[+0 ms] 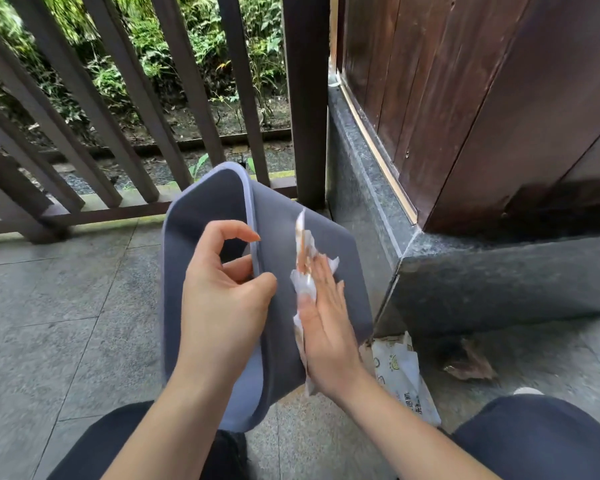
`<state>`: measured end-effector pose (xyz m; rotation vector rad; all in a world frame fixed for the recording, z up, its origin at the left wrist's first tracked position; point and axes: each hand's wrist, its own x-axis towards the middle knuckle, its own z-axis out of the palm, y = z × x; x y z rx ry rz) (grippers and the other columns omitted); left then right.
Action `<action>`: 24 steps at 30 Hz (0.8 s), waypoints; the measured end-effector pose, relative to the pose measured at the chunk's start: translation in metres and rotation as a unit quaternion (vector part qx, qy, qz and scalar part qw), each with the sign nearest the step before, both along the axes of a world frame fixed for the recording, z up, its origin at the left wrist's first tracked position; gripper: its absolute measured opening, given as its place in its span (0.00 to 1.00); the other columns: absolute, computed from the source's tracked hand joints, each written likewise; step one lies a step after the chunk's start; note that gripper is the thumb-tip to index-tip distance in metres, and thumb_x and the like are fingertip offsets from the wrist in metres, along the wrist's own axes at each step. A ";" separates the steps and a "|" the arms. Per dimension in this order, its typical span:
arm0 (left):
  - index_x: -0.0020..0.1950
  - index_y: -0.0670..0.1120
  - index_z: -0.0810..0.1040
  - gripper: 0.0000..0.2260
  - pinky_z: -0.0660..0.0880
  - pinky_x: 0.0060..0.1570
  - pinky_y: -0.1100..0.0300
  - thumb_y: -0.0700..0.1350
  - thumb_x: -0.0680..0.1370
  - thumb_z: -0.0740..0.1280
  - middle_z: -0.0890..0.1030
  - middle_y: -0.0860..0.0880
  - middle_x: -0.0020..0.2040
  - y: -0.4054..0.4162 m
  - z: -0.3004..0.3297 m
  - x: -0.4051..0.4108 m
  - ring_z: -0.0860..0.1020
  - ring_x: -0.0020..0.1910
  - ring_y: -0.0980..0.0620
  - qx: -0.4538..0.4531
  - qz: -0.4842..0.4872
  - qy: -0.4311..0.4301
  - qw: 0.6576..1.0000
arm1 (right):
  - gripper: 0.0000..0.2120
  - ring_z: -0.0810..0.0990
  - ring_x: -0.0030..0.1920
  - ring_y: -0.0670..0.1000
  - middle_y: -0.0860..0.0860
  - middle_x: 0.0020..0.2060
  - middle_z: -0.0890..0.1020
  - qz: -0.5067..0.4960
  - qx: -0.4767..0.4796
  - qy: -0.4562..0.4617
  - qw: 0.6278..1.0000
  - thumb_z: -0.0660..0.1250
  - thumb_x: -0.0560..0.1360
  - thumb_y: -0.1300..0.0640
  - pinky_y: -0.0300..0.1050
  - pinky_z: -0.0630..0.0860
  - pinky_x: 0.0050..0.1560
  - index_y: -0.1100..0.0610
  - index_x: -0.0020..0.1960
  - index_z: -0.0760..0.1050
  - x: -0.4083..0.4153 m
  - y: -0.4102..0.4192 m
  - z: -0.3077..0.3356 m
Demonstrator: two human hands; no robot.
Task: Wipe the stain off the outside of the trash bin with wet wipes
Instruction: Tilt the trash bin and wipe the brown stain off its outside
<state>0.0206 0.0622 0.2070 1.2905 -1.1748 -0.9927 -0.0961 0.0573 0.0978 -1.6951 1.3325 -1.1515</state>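
Observation:
A grey-blue plastic trash bin (333,244) is tilted on its side above the tiled floor, its open mouth facing left. My left hand (222,292) grips the bin's rim, thumb on the outside wall and fingers curled inside. My right hand (326,320) lies flat against the outside wall, pressing a crumpled white wet wipe (303,261) onto it. The wipe carries orange-brown smears along its upper part. The wall under the hand and wipe is hidden.
A white wet wipes packet (400,372) lies on the floor to the right of the bin. A dry brown leaf (471,362) sits beside a granite ledge (465,271). A dark wooden railing (153,116) stands behind; my knees frame the bottom.

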 end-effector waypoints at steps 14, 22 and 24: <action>0.47 0.54 0.76 0.25 0.66 0.23 0.65 0.23 0.68 0.62 0.85 0.43 0.33 0.001 0.015 0.019 0.74 0.27 0.50 0.018 -0.040 0.049 0.998 | 0.23 0.46 0.80 0.40 0.34 0.79 0.54 -0.041 0.042 0.093 0.994 0.43 0.84 0.39 0.53 0.33 0.78 0.33 0.79 0.50 -0.045 -0.086 0.018; 0.50 0.55 0.75 0.22 0.65 0.34 0.52 0.32 0.64 0.62 0.80 0.28 0.39 0.004 0.017 0.015 0.68 0.31 0.45 0.036 -0.055 0.016 0.998 | 0.24 0.41 0.80 0.41 0.43 0.83 0.49 -0.061 0.082 0.052 0.993 0.45 0.87 0.46 0.55 0.34 0.79 0.44 0.82 0.47 -0.031 -0.077 0.020; 0.51 0.55 0.76 0.23 0.65 0.34 0.49 0.32 0.63 0.63 0.79 0.26 0.40 0.004 0.017 0.014 0.68 0.32 0.43 0.032 -0.056 0.010 0.998 | 0.25 0.40 0.80 0.41 0.42 0.83 0.50 -0.009 0.000 0.066 0.998 0.46 0.87 0.47 0.57 0.37 0.80 0.45 0.83 0.47 -0.012 -0.071 0.042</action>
